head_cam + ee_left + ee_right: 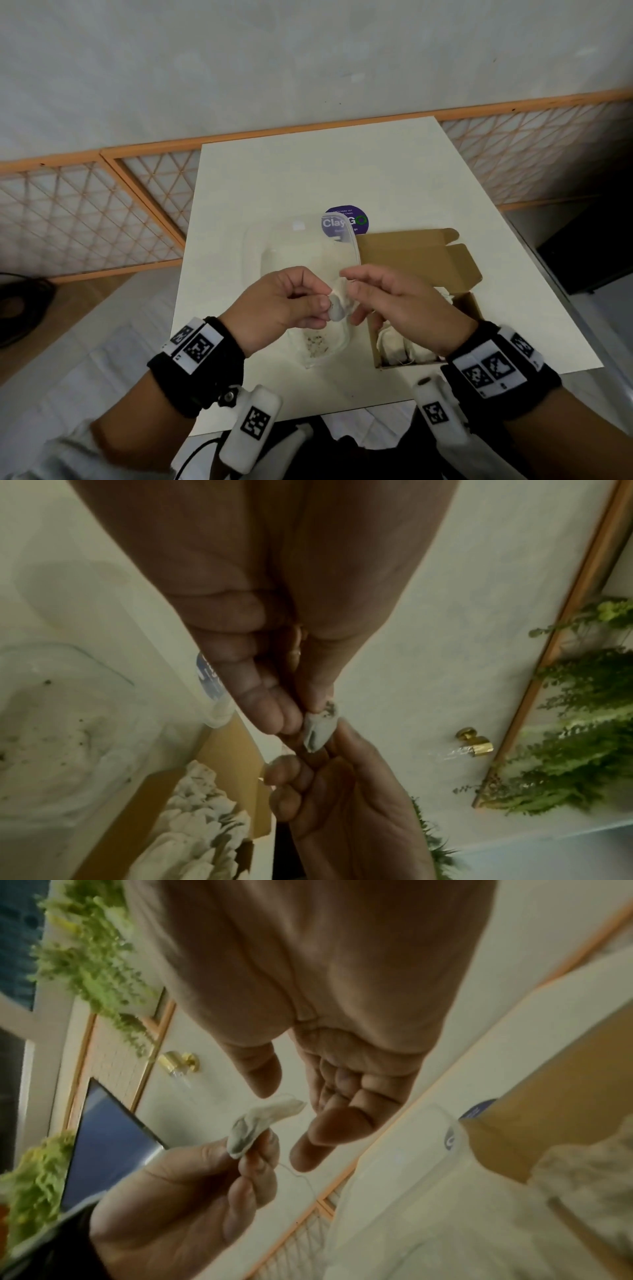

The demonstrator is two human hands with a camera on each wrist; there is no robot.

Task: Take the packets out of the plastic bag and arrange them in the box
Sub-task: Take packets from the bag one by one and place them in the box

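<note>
White packet (337,303) pinched in left hand (281,305) grip, right hand (404,301) beside

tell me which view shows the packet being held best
The right wrist view: the packet shows whole, pinched by the left hand. The left wrist view shows one end; in the head view, fingers mostly cover it.

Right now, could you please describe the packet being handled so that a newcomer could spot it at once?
Start at the white table, where a clear plastic bag lies left of an open cardboard box. Above the bag, the left hand pinches one small white packet, the right hand open beside it. Unlike the packets in the box, it is held in the air.
</note>
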